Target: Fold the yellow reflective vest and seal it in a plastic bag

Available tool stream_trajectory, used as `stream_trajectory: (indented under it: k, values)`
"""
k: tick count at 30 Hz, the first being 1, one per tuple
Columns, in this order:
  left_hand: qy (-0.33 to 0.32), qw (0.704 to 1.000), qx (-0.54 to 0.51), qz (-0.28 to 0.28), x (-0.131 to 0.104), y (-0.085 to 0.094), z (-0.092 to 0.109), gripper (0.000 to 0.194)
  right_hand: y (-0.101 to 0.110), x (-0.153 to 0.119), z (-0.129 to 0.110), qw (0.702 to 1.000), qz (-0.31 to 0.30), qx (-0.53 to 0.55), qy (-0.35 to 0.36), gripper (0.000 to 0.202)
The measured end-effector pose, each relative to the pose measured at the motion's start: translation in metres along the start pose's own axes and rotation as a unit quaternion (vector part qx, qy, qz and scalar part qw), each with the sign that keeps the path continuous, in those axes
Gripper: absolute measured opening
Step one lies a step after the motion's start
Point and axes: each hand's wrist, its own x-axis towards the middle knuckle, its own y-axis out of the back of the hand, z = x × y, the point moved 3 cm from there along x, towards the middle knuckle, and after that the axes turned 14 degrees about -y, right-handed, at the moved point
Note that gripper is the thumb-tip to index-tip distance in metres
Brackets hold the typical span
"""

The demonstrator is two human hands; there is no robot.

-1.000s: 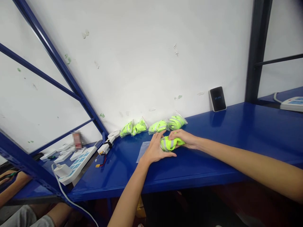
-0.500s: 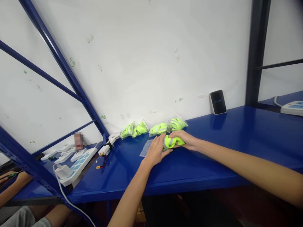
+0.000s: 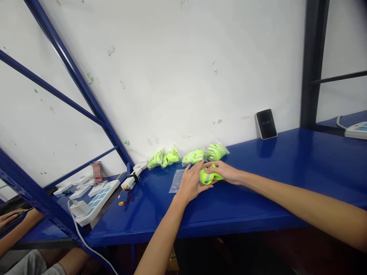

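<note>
One yellow-green bundle point(image 3: 208, 176) is held over the blue table point(image 3: 258, 198), gripped at its 3 o'clock side by the right hand point(image 3: 225, 172) and cupped at 9 o'clock by the left hand point(image 3: 192, 182). Near it, a flat clear bag point(image 3: 176, 181) is seen at 9 o'clock, four bagged bundles point(image 3: 193, 157) between 10 and 12, a black-screened device point(image 3: 266, 124) at 2.
</note>
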Motion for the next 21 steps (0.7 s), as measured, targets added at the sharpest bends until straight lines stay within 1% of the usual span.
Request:
stream_trajectory:
  k: [4, 6, 8, 9, 12, 14, 16, 18, 21]
  values:
    - [0.03, 0.997, 0.036, 0.054, 0.0, 0.004, 0.004, 0.084, -0.004, -0.003, -0.006, 0.998, 0.025, 0.005, 0.049, 0.035]
    - [0.047, 0.995, 0.044, 0.07, -0.001, 0.006, 0.004, 0.088, -0.004, -0.004, -0.007, 0.998, 0.04, 0.019, 0.053, 0.034]
    - [0.063, 0.994, 0.055, 0.071, -0.004, 0.008, 0.001, 0.095, -0.003, -0.004, -0.007, 0.997, 0.048, 0.04, 0.045, 0.033]
    - [0.067, 0.993, 0.063, 0.067, -0.005, 0.008, 0.0, 0.096, -0.001, -0.004, -0.007, 0.997, 0.048, 0.048, 0.041, 0.033]
    - [0.058, 0.994, 0.088, 0.04, -0.007, 0.006, -0.003, 0.081, 0.004, -0.001, -0.005, 0.997, 0.055, 0.049, 0.03, 0.033]
    - [0.043, 0.995, 0.087, 0.023, -0.006, 0.004, -0.003, 0.071, 0.007, 0.0, -0.004, 0.995, 0.087, 0.018, 0.039, 0.031]
    - [0.03, 0.997, 0.076, 0.013, -0.005, 0.001, -0.002, 0.065, 0.01, 0.001, -0.005, 0.988, 0.129, -0.041, 0.078, 0.027]
    - [0.024, 0.998, 0.064, 0.012, -0.005, 0.0, -0.001, 0.061, 0.01, 0.002, -0.005, 0.975, 0.153, -0.104, 0.121, 0.025]
    - [0.022, 0.998, 0.045, 0.023, -0.004, -0.004, -0.001, 0.057, 0.01, 0.004, -0.002, 0.955, 0.197, -0.17, 0.142, 0.024]
